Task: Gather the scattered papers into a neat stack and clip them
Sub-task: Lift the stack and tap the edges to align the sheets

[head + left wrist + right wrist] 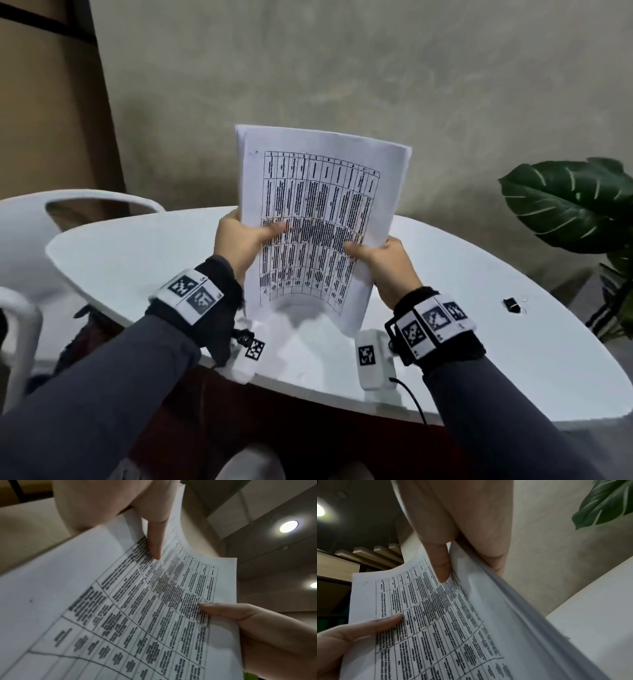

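the stack of papers [322, 219] stands upright above the table [479, 342], pinched between left hand [239, 243] and right hand [387, 270] at its side edges, thumbs on the front.

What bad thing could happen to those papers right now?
The stack of papers is held upright above the table, pinched only at its sides by the left hand and right hand, so sheets might slip out. It bows, so edges may stay uneven. The binder clip lies apart, needing one hand freed.
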Tool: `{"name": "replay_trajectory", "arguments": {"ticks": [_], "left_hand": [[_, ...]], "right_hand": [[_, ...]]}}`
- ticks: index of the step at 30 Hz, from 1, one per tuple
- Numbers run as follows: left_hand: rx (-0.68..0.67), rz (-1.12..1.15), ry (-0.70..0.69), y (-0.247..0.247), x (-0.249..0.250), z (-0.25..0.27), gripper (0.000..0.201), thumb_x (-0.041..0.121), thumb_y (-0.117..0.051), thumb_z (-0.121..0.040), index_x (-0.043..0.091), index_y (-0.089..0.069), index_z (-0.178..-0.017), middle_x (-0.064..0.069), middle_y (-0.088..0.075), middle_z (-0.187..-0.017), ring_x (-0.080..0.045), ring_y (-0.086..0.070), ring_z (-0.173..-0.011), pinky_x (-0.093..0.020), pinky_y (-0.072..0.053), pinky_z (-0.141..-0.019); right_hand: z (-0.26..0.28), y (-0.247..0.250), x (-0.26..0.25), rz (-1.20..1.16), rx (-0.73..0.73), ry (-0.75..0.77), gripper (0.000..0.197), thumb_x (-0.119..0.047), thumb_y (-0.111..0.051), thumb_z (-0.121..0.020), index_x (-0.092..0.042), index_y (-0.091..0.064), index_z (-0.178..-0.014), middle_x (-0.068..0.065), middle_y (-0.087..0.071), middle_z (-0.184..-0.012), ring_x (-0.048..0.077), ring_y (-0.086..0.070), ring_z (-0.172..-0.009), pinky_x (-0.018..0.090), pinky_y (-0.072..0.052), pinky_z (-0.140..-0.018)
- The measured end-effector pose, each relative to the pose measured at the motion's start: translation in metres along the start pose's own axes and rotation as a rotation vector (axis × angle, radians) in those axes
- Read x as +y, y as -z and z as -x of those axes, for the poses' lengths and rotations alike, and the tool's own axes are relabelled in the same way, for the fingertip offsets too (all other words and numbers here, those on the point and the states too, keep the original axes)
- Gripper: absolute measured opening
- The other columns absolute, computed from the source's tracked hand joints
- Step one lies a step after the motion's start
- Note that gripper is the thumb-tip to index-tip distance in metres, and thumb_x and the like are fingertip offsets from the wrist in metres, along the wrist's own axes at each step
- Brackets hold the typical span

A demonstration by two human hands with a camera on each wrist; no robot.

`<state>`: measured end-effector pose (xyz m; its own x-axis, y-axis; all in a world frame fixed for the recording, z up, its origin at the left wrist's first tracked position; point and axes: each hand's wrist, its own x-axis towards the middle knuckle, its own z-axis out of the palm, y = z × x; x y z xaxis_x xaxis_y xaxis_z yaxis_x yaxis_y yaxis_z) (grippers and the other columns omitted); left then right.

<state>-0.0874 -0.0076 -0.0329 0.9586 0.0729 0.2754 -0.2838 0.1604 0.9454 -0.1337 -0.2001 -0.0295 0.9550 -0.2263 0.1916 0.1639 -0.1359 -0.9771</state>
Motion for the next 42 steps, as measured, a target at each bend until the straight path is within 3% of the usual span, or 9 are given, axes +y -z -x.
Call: {"name": "replay_trajectory", "arguments": {"ticks": [8, 13, 20, 23, 28, 32, 34, 38, 42], "left_hand": [[-0.101, -0.047, -0.003, 0.011, 0.0, -0.005, 0.033, 0.008, -0.081, -0.064, 0.017, -0.063, -0.09, 0.004, -0.069, -0.091, -0.011, -0.065, -0.088, -0.032, -0.049, -0.093], [-0.196, -0.063, -0.098, 0.021, 0.032, -0.021, 0.098, 0.05, -0.09, -0.022, 0.017, -0.058, -0.108, 0.002, -0.07, -0.102, -0.009, -0.07, -0.089, -0.03, -0.056, -0.084], [0.074, -0.074, -0.192, -0.007, 0.088, -0.039, 0.049, 0.073, -0.062, -0.057, 0.031, -0.05, -0.079, 0.007, -0.058, -0.087, -0.014, -0.057, -0.084, -0.033, -0.05, -0.084], [0.222, -0.031, -0.168, -0.022, 0.09, -0.046, 0.038, 0.053, -0.061, -0.079, 0.026, -0.04, -0.062, 0.01, -0.042, -0.066, -0.008, -0.042, -0.063, -0.019, -0.036, -0.06], [0.359, -0.015, -0.174, -0.022, 0.087, -0.062, 0.042, 0.022, -0.056, -0.082, 0.018, -0.031, -0.049, 0.003, -0.029, -0.054, -0.017, -0.027, -0.055, -0.026, -0.024, -0.06], [0.169, -0.068, -0.17, -0.014, 0.088, -0.057, 0.055, 0.065, -0.056, -0.078, 0.016, -0.038, -0.061, 0.001, -0.038, -0.065, -0.014, -0.037, -0.06, -0.027, -0.034, -0.058], [-0.087, -0.096, -0.1, -0.001, 0.075, -0.06, 0.088, 0.077, -0.066, -0.052, 0.003, -0.056, -0.099, -0.009, -0.06, -0.092, -0.02, -0.06, -0.084, -0.038, -0.052, -0.078], [-0.259, -0.113, 0.024, 0.022, 0.034, -0.049, 0.125, 0.044, -0.093, -0.025, 0.004, -0.042, -0.131, -0.011, -0.063, -0.119, -0.02, -0.065, -0.104, -0.042, -0.051, -0.094], [-0.208, -0.122, 0.008, 0.016, 0.02, -0.039, 0.085, 0.025, -0.084, -0.057, 0.002, -0.048, -0.13, -0.007, -0.065, -0.116, -0.02, -0.062, -0.109, -0.048, -0.039, -0.109]], "right_hand": [[-0.001, 0.003, 0.006, -0.048, 0.041, 0.004, 0.024, -0.01, -0.074, -0.076, 0.001, -0.061, -0.094, 0.016, -0.061, -0.089, 0.024, -0.056, -0.079, 0.036, -0.05, -0.075], [-0.008, 0.011, -0.03, -0.095, 0.112, 0.19, 0.058, -0.023, -0.079, -0.069, -0.004, -0.054, -0.117, 0.014, -0.067, -0.114, 0.025, -0.066, -0.101, 0.039, -0.055, -0.088], [-0.042, 0.005, -0.101, -0.044, 0.339, 0.293, 0.046, -0.062, -0.056, -0.078, -0.021, -0.049, -0.097, -0.001, -0.056, -0.108, 0.016, -0.054, -0.102, 0.027, -0.046, -0.081], [-0.057, 0.0, -0.101, -0.001, 0.416, 0.268, 0.028, -0.044, -0.05, -0.089, -0.018, -0.049, -0.098, -0.007, -0.054, -0.093, 0.015, -0.05, -0.096, 0.029, -0.043, -0.085], [-0.058, 0.0, -0.099, 0.001, 0.474, 0.306, 0.024, -0.02, -0.041, -0.093, -0.012, -0.059, -0.106, -0.007, -0.055, -0.095, 0.015, -0.051, -0.101, 0.029, -0.039, -0.095], [-0.048, 0.007, -0.08, -0.021, 0.243, 0.362, 0.039, -0.056, -0.053, -0.081, -0.024, -0.049, -0.103, -0.009, -0.056, -0.101, 0.013, -0.056, -0.104, 0.031, -0.045, -0.097], [-0.046, 0.012, -0.06, -0.026, 0.17, 0.357, 0.05, -0.046, -0.074, -0.064, -0.024, -0.049, -0.101, -0.004, -0.062, -0.102, 0.013, -0.062, -0.096, 0.03, -0.052, -0.089], [-0.045, 0.015, -0.024, -0.034, 0.058, 0.215, 0.059, -0.027, -0.088, -0.054, -0.004, -0.061, -0.102, 0.003, -0.071, -0.09, 0.015, -0.069, -0.082, 0.034, -0.055, -0.08], [-0.039, 0.008, -0.025, 0.014, 0.076, 0.214, 0.038, -0.025, -0.081, -0.069, -0.014, -0.047, -0.056, -0.01, -0.056, -0.046, 0.007, -0.051, -0.044, 0.017, -0.046, -0.053]]}}
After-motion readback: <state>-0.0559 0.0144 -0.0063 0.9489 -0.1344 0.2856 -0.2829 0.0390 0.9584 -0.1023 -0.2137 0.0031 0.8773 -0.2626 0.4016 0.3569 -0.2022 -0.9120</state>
